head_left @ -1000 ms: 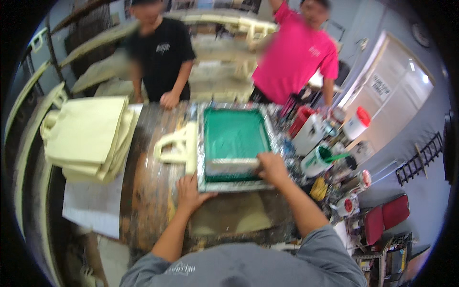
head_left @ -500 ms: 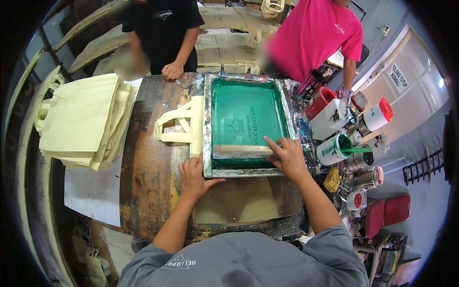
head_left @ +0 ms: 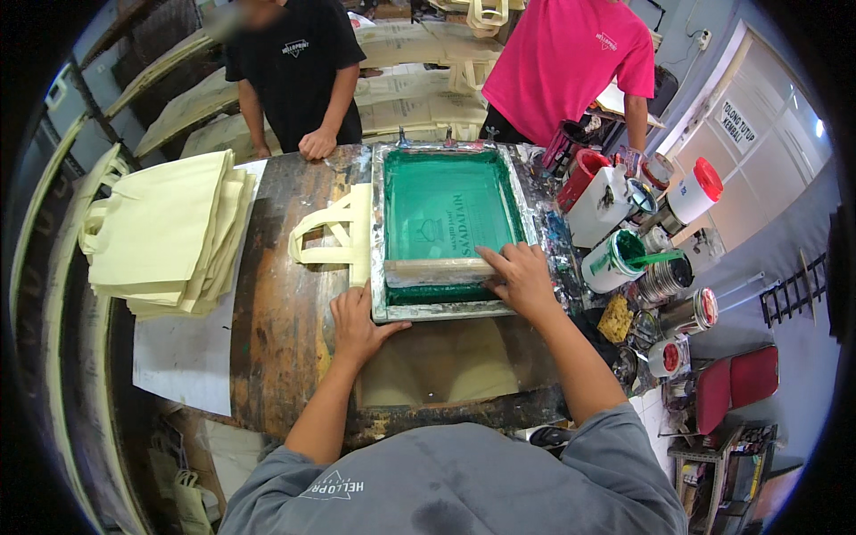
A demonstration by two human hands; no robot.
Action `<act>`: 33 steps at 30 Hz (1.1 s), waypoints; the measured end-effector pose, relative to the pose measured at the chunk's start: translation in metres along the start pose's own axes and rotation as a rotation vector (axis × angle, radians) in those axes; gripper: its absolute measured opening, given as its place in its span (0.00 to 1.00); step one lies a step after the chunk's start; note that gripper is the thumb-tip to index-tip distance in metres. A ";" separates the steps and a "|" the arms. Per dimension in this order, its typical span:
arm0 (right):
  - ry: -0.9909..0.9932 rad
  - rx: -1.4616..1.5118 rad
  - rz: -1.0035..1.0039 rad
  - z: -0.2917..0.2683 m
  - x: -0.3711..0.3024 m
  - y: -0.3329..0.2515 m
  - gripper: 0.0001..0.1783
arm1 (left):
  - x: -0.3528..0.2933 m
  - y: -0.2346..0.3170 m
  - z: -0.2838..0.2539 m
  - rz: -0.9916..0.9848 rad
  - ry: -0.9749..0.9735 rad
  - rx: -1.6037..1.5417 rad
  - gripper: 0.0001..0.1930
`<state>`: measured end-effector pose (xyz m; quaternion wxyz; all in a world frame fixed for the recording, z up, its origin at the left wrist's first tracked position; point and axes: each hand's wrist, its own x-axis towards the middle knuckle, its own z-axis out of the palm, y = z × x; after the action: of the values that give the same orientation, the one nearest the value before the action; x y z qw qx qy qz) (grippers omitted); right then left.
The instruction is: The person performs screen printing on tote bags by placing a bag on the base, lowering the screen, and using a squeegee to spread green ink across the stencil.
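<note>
A screen-printing frame (head_left: 379, 234) with a green ink-covered mesh (head_left: 437, 192) lies on the worktable. Dark lettering and a small emblem show in the mesh. My right hand (head_left: 517, 281) grips the right end of a wooden squeegee (head_left: 432, 270), which lies crosswise near the frame's near side; its index finger stretches along the top. At the frame's near left corner, my left hand (head_left: 358, 325) rests with its thumb apart from the fingers, fingertips by the edge of a cream cloth bag (head_left: 359, 223). The bag lies partly under the frame, handles pointing left.
A stack of cream bags (head_left: 165, 227) sits at the table's left on white paper (head_left: 183, 361). Paint tubs, including a white one with green ink (head_left: 606, 265), and a yellow sponge (head_left: 615, 318) crowd the right edge. Two people stand across the worktable (head_left: 285, 357).
The whole view has shifted slightly. My hands and the squeegee keep about the same places on the frame.
</note>
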<state>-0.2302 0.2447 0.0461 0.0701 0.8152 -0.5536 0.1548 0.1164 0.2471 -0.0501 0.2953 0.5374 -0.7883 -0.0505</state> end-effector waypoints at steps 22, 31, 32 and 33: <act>-0.012 -0.025 -0.020 0.000 0.002 0.001 0.42 | -0.001 -0.003 -0.001 -0.022 -0.018 -0.039 0.58; 0.005 -0.030 -0.013 0.003 0.000 0.001 0.41 | -0.002 -0.001 -0.003 -0.012 0.020 -0.063 0.58; 0.002 -0.019 -0.009 0.003 0.000 0.001 0.41 | -0.002 0.000 -0.004 -0.008 0.024 -0.062 0.57; 0.013 -0.031 -0.016 0.003 0.000 0.001 0.41 | -0.002 0.000 -0.004 -0.004 0.027 -0.061 0.57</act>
<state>-0.2307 0.2436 0.0431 0.0874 0.8174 -0.5490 0.1511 0.1189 0.2495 -0.0477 0.3223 0.5303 -0.7812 -0.0678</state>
